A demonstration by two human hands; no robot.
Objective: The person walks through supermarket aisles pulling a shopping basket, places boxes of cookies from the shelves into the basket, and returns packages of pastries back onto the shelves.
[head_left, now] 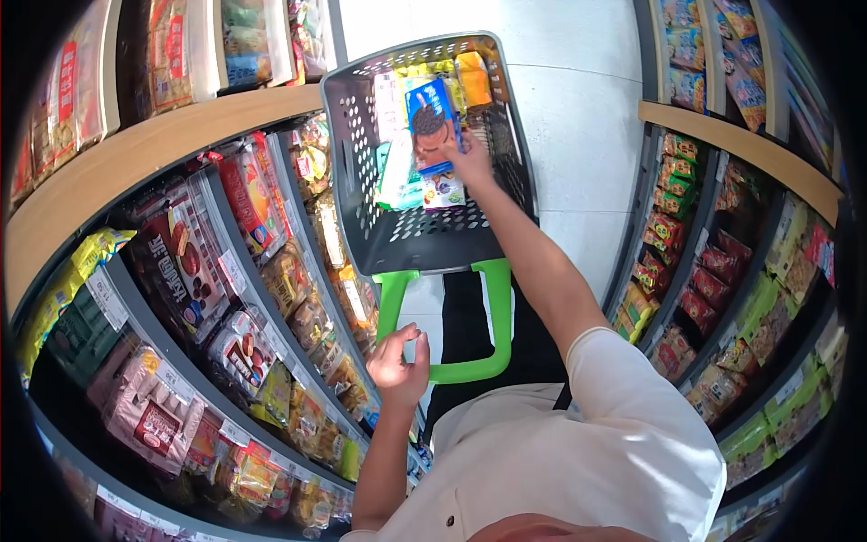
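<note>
I see the left hand [399, 363] curled at the smooth green plastic handle [470, 370]; whether it grips, I cannot tell. Inside the perforated dark-grey plastic basket [424, 259], a flat blue cookie package [428, 113] is gripped by the right hand [470, 164]; pale floor [582, 135] runs beyond.

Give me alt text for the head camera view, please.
A person's right hand holds a blue packet over other packets in a dark shopping basket; the left hand is at its green handle. Packed snack shelves line both sides.
</note>
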